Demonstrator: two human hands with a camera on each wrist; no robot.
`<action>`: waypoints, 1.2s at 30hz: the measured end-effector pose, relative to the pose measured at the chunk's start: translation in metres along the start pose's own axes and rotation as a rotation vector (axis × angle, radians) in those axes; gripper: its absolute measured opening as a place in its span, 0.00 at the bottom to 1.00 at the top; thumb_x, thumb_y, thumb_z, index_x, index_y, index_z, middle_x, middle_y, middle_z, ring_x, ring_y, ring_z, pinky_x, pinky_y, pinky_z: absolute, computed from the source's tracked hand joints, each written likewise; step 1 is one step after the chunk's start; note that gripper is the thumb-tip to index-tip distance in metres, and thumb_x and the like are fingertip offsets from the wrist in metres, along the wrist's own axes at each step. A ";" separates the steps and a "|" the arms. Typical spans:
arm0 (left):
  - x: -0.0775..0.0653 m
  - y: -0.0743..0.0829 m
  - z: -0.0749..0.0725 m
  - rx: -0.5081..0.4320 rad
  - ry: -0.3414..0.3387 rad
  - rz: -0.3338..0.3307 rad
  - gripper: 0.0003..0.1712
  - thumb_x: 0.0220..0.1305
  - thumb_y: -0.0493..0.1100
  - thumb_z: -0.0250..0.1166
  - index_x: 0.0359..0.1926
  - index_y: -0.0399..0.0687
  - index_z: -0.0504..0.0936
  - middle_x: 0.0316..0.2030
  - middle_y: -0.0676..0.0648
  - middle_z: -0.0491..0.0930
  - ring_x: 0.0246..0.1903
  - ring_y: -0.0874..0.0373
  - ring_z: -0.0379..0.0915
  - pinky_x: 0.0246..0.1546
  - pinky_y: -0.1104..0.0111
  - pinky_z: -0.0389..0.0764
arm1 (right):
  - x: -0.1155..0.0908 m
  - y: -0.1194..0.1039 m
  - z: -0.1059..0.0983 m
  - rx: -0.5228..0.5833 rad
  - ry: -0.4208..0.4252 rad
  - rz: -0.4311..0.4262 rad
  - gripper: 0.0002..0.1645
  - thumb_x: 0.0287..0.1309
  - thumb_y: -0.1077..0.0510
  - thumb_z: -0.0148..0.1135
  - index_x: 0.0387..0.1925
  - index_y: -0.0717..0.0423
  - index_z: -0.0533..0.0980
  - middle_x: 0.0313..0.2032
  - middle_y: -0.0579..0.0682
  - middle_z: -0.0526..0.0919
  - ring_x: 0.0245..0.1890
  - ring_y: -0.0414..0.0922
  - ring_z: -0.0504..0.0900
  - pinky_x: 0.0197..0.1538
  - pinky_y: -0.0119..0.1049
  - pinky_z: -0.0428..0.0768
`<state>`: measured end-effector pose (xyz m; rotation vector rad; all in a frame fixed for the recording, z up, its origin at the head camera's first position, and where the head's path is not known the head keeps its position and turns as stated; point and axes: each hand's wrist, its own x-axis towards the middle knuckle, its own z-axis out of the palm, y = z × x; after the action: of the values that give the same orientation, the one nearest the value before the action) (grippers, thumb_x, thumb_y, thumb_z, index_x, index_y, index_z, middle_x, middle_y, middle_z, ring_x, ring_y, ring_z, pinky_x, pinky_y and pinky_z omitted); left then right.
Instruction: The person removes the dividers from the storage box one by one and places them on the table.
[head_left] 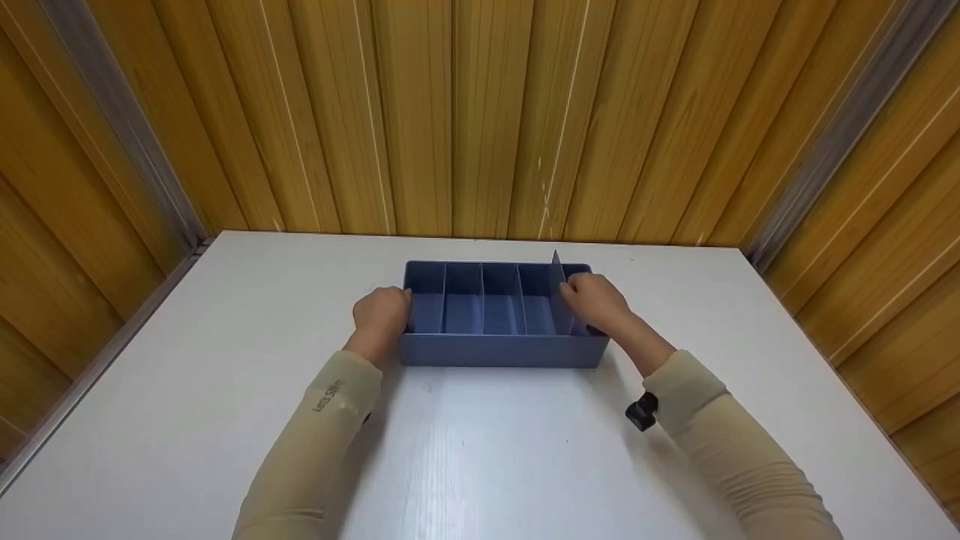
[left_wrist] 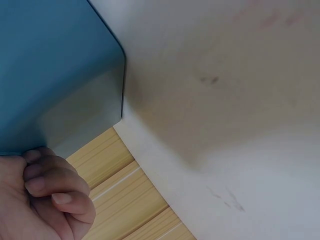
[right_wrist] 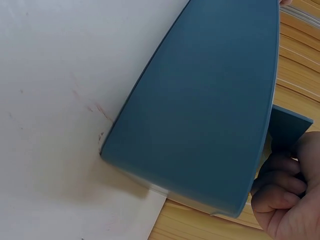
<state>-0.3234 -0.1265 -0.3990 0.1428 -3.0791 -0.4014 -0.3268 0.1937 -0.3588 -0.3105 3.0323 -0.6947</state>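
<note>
Head cam: L fingers [head_left: 396,301] grip bin [head_left: 502,351] at L end, R fingers [head_left: 577,288] pinch divider [head_left: 557,270] nr R

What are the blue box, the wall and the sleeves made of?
The blue box looks like smooth, satin plastic: thin, evenly coloured sides and rounded corners. The wall shows satiny wood grain on ridged panels: maybe wood, maybe printed sheet. The sleeves seem matte, stretchy fabric, since they cling and wrinkle.

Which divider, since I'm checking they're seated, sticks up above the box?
The rightmost divider, held by the right hand; the other three dividers don't rise above the box.
</note>
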 end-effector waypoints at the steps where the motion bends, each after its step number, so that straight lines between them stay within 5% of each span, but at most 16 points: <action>1: 0.000 0.000 0.000 -0.004 -0.001 -0.003 0.30 0.82 0.51 0.45 0.38 0.35 0.87 0.40 0.37 0.89 0.37 0.46 0.87 0.42 0.52 0.88 | 0.000 0.000 -0.001 -0.001 0.000 -0.006 0.26 0.77 0.56 0.48 0.18 0.49 0.62 0.17 0.43 0.63 0.20 0.40 0.63 0.29 0.34 0.62; 23: 0.000 0.000 0.000 -0.028 -0.006 -0.006 0.29 0.82 0.50 0.46 0.39 0.36 0.87 0.40 0.38 0.90 0.36 0.49 0.85 0.43 0.52 0.87 | -0.002 -0.007 -0.019 -0.028 -0.024 -0.012 0.25 0.76 0.56 0.46 0.18 0.50 0.62 0.17 0.43 0.63 0.20 0.40 0.63 0.28 0.34 0.63; 36: -0.001 0.003 0.001 -0.035 0.004 0.022 0.28 0.82 0.50 0.46 0.37 0.37 0.86 0.39 0.38 0.89 0.29 0.52 0.74 0.43 0.52 0.87 | -0.002 -0.005 -0.025 -0.008 -0.019 -0.018 0.24 0.75 0.57 0.46 0.17 0.50 0.63 0.18 0.43 0.65 0.21 0.40 0.64 0.29 0.34 0.64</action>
<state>-0.3231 -0.1230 -0.3991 0.1083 -3.0649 -0.4532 -0.3250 0.2004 -0.3340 -0.3429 3.0185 -0.6767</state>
